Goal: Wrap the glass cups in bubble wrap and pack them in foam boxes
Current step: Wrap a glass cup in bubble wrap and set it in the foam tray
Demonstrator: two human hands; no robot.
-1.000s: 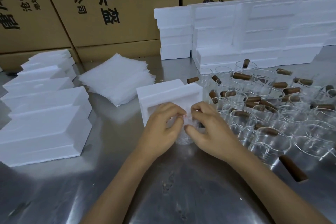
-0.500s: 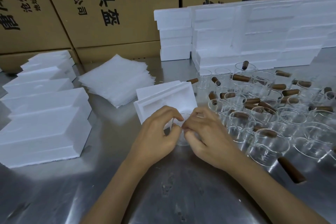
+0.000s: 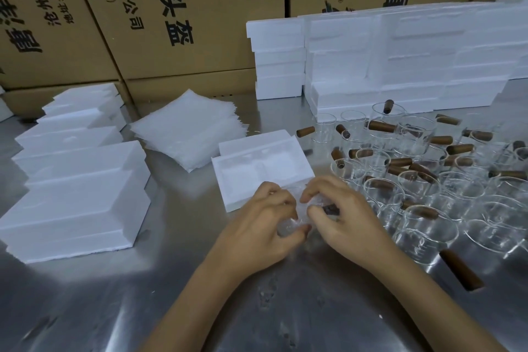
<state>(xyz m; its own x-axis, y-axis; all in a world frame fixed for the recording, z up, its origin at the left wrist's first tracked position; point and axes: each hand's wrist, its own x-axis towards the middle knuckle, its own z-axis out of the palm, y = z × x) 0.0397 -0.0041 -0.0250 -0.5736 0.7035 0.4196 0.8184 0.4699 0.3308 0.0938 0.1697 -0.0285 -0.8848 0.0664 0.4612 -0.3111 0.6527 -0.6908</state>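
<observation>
Both hands curl round one glass cup point(image 3: 300, 217) swathed in crinkly clear bubble wrap: left hand point(image 3: 263, 226) grips its near side, right hand point(image 3: 345, 217) pinches the wrap by the brown cylindrical handle. It sits just before the open white foam box point(image 3: 257, 168) on the brushed-metal table point(image 3: 200, 294). Bare cups point(image 3: 428, 180) cluster at right.

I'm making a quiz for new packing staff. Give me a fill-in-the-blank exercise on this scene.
1. Both hands, left hand and right hand, hold a cup wrapped in ____ wrap.
2. The open foam box just beyond the hands is ____ in colour.
3. The unwrapped glass cups stand to the person's ____.
4. The cups' handles are ____ in colour.

Missing words: bubble; white; right; brown
</observation>
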